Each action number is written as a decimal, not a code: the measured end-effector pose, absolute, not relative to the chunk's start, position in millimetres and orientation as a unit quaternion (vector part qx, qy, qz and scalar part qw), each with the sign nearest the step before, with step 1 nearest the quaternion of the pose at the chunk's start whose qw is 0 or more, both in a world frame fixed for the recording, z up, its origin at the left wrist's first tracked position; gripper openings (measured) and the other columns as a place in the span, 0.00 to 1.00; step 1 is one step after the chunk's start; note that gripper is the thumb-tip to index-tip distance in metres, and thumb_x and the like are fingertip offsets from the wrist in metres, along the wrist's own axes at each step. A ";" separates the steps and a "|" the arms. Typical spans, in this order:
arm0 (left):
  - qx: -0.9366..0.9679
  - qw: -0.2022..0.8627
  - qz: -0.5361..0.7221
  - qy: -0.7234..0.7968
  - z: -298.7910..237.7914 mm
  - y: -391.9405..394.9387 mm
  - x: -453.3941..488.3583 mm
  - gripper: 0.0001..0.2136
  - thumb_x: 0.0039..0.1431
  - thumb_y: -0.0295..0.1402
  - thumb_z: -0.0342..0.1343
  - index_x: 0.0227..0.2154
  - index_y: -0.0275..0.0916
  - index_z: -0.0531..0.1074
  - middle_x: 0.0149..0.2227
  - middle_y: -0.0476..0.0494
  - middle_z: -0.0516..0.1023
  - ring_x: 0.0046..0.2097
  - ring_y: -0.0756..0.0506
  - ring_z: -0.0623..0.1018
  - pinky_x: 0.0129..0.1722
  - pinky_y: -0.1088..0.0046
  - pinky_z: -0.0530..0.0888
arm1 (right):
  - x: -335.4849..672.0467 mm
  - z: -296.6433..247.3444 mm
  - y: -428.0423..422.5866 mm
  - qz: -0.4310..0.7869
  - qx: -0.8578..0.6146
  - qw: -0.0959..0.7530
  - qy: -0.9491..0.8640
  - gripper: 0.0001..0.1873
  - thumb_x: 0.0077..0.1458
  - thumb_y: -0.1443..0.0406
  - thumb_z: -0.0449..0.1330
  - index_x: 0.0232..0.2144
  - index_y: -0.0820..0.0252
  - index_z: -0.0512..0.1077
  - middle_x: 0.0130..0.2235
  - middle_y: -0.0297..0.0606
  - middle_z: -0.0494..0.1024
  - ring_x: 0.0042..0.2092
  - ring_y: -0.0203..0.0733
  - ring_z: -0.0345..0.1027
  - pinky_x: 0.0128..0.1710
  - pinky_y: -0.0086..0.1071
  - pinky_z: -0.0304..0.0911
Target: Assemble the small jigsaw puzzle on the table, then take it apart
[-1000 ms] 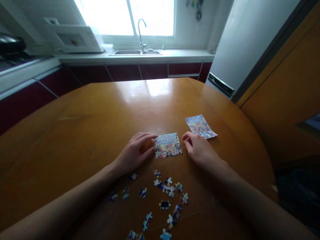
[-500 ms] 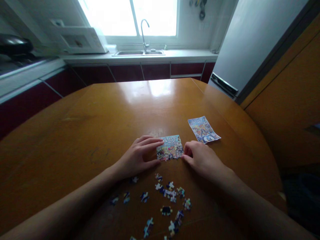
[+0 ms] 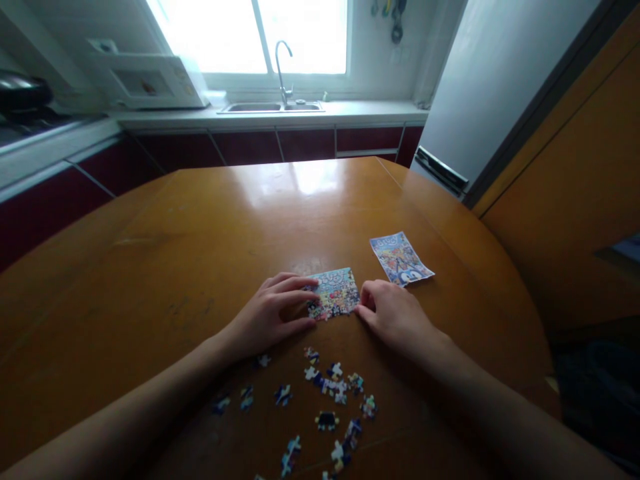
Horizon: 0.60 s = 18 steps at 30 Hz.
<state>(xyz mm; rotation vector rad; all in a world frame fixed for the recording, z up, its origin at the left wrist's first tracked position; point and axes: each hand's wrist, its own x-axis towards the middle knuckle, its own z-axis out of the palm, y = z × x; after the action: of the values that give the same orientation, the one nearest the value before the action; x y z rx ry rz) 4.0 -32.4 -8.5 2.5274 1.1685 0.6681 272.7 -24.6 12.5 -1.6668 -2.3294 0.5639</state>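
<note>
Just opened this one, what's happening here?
A person is working at a wooden table on a partly joined jigsaw. The left hand lies spread at its left side, with fingertips over the edge. The right hand is curled at its lower right corner; whether a piece is in its grip can't be made out. Loose pieces lie scattered between the forearms, and a colourful printed sheet lies just beyond the right hand.

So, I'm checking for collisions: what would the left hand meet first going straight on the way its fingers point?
The left hand would first meet the partly joined puzzle; its fingertips overlap the left edge in view, though contact is unclear. Past that, likely the right hand.
</note>
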 end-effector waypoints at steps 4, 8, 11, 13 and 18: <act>0.874 0.131 0.232 0.406 -10.0 -32.1 3.5 0.15 0.61 0.41 0.63 0.50 0.50 0.76 0.57 0.45 0.75 0.58 0.39 0.71 0.57 0.53 0.70 | 271.0 13.5 -25.7 0.185 -0.575 0.112 -0.789 0.06 0.56 0.63 0.62 0.28 0.57 0.72 0.32 0.37 0.78 0.33 0.41 0.68 0.30 0.33 0.52; 0.874 0.136 0.232 0.406 -9.5 -31.7 3.0 0.15 0.61 0.40 0.63 0.50 0.50 0.76 0.57 0.46 0.74 0.58 0.39 0.71 0.57 0.54 0.70 | 268.9 13.6 -28.4 0.174 -0.582 0.111 -0.786 0.06 0.57 0.63 0.61 0.29 0.57 0.71 0.32 0.37 0.78 0.33 0.41 0.68 0.29 0.33 0.51; 0.872 0.141 0.232 0.406 -8.7 -31.7 3.7 0.14 0.61 0.40 0.63 0.50 0.49 0.76 0.57 0.45 0.74 0.58 0.39 0.71 0.57 0.53 0.70 | 268.3 12.6 -29.0 0.172 -0.582 0.113 -0.787 0.07 0.57 0.62 0.61 0.28 0.57 0.71 0.32 0.37 0.78 0.33 0.41 0.68 0.29 0.33 0.51; 0.869 0.149 0.236 0.408 -8.4 -31.9 4.7 0.13 0.63 0.37 0.60 0.50 0.48 0.75 0.57 0.44 0.74 0.58 0.40 0.71 0.57 0.54 0.70 | 268.9 12.1 -28.1 0.176 -0.582 0.112 -0.786 0.08 0.58 0.61 0.61 0.28 0.57 0.71 0.32 0.37 0.78 0.33 0.42 0.68 0.29 0.33 0.51; 0.837 0.154 0.305 0.428 -10.2 -31.4 5.3 0.14 0.68 0.30 0.52 0.53 0.45 0.74 0.52 0.41 0.75 0.53 0.43 0.74 0.53 0.60 0.74 | 272.3 12.0 -23.6 0.208 -0.582 0.117 -0.777 0.10 0.64 0.62 0.54 0.31 0.58 0.72 0.33 0.40 0.79 0.34 0.42 0.70 0.30 0.33 0.53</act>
<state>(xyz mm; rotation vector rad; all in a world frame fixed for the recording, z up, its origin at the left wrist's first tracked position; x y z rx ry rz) 5.3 -31.4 -10.2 2.3988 1.2265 0.8745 272.3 -23.6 12.0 -1.7044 -2.2751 0.6093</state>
